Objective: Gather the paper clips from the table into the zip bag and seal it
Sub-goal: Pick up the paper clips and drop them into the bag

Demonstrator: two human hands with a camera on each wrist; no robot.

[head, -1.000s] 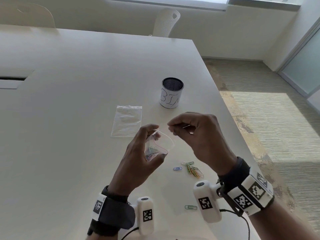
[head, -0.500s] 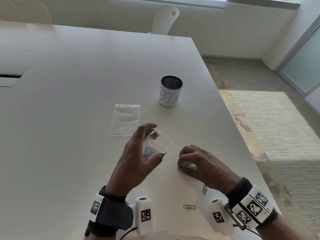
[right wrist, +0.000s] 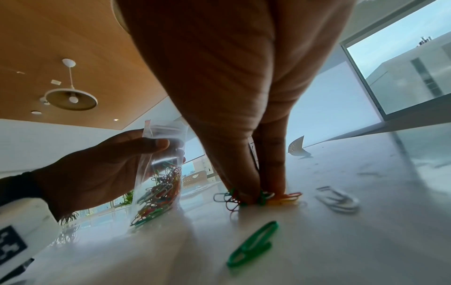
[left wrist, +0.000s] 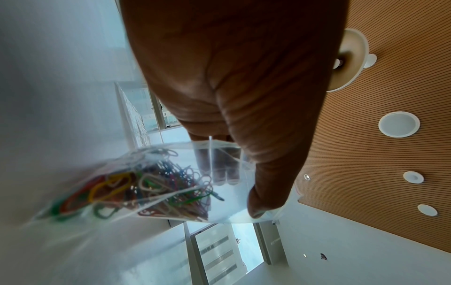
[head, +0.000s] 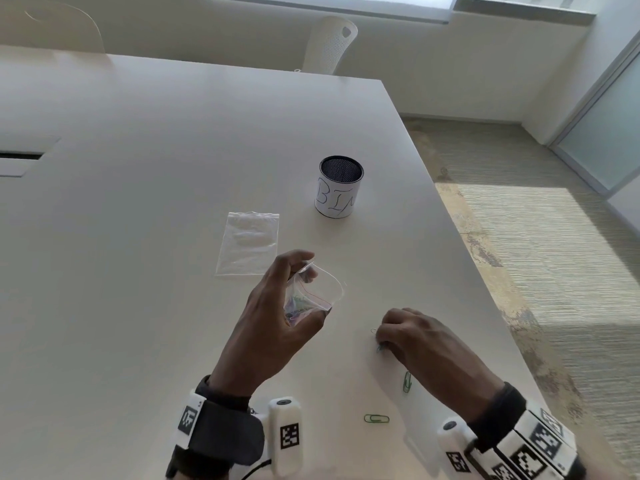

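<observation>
My left hand (head: 273, 327) grips the zip bag (head: 313, 294) upright, mouth up and open. My right hand (head: 412, 336) pinches a cluster of paper clips (right wrist: 258, 197) on the table (head: 138, 237), hiding most.

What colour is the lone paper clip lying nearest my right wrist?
Green; the paper clip shows best in the right wrist view, beside the right hand.

This is an office meeting room. Both hands work at the near corner of a long pale conference table (head: 145, 174), where the right hand (head: 420, 344) presses on loose paper clips (right wrist: 258, 197); a white perforated chair (head: 329, 45) stands at the table's far edge, well beyond the grip. Right of the grip lies striped carpet (head: 540, 258) and a frosted glass door (head: 602, 140), and overhead are a wood-slat ceiling (left wrist: 390, 81), recessed lights (left wrist: 399, 127), a pendant lamp (right wrist: 70, 100) and tall windows (right wrist: 400, 63) facing other buildings.
</observation>
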